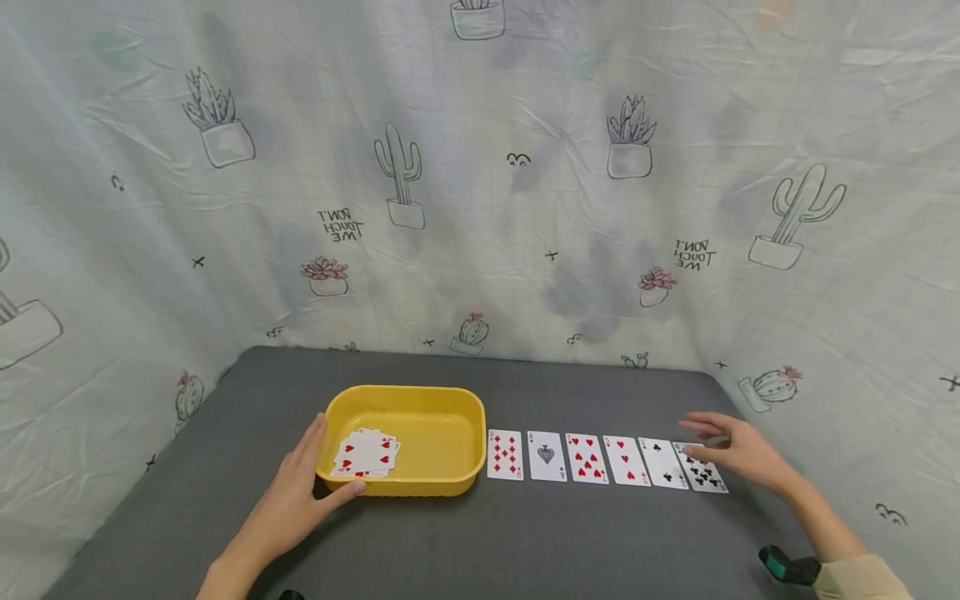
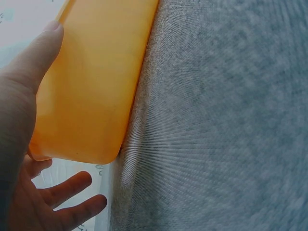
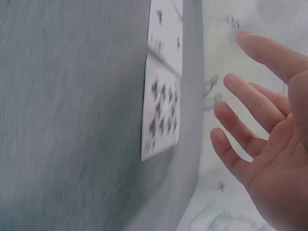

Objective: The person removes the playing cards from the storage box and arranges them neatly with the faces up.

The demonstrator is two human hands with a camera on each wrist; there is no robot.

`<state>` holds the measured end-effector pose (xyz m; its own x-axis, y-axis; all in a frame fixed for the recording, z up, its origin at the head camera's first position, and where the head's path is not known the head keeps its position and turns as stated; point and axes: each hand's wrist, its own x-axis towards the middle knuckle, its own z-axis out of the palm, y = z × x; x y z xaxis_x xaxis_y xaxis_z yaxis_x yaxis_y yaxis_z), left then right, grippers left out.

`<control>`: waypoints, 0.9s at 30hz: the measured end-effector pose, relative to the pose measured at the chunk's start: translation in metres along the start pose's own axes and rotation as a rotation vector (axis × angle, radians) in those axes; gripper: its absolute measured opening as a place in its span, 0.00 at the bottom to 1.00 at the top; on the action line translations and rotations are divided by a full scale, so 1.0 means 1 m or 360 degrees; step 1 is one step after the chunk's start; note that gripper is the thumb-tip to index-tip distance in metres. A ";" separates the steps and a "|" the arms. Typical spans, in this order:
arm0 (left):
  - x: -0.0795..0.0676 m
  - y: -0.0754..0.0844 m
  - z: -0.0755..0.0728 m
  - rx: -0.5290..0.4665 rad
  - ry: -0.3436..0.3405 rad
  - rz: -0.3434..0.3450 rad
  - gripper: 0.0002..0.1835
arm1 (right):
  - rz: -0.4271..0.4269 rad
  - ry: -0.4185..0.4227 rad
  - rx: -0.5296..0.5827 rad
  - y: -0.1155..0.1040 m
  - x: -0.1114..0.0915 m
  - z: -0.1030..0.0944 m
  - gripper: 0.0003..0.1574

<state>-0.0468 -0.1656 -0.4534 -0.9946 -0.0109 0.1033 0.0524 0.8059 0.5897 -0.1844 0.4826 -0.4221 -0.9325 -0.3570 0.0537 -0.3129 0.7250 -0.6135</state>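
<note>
A yellow plastic tray (image 1: pixel 420 487) stands left of the table's middle, with a loose pile of playing cards (image 1: pixel 367 452) in its left part, a heart card uppermost. My left hand (image 1: pixel 288 508) holds the tray's near left corner, thumb on the front rim and fingers along the left end. Several face-up cards run in a row to the right of the tray, from a diamond card (image 1: pixel 505 455) to a club card (image 1: pixel 705 473). Over that last club card hovers my right hand (image 1: pixel 742 450), fingers loosely bent with nothing in them; the right wrist view shows it apart from the card.
A dark grey cloth (image 1: pixel 525 542) covers the table. Behind and at both sides hangs a pale curtain (image 1: pixel 480 208) printed with potted cacti. A black and green device (image 1: pixel 787 567) sits by the right wrist.
</note>
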 end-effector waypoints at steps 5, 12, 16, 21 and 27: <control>0.001 0.001 0.001 0.0006 -0.0002 -0.0013 0.65 | -0.0117 -0.0019 -0.0001 -0.016 0.007 0.009 0.33; 0.000 0.002 0.001 0.0018 -0.0002 -0.0009 0.65 | -0.0194 -0.0009 0.0018 -0.040 0.019 0.025 0.33; -0.001 0.002 0.002 0.0015 -0.0001 0.0001 0.65 | -0.0267 0.0018 0.0093 -0.058 0.025 0.039 0.34; -0.001 0.000 0.003 0.0001 -0.0002 0.0000 0.65 | -0.0439 0.0113 0.0181 -0.096 0.036 0.061 0.33; 0.001 0.001 0.001 0.0002 -0.0003 0.0015 0.65 | -0.0623 0.0242 0.0390 -0.161 0.056 0.103 0.30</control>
<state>-0.0477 -0.1644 -0.4533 -0.9943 -0.0023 0.1070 0.0614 0.8068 0.5876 -0.1678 0.2846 -0.4016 -0.7748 -0.4719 0.4207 -0.6108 0.3869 -0.6908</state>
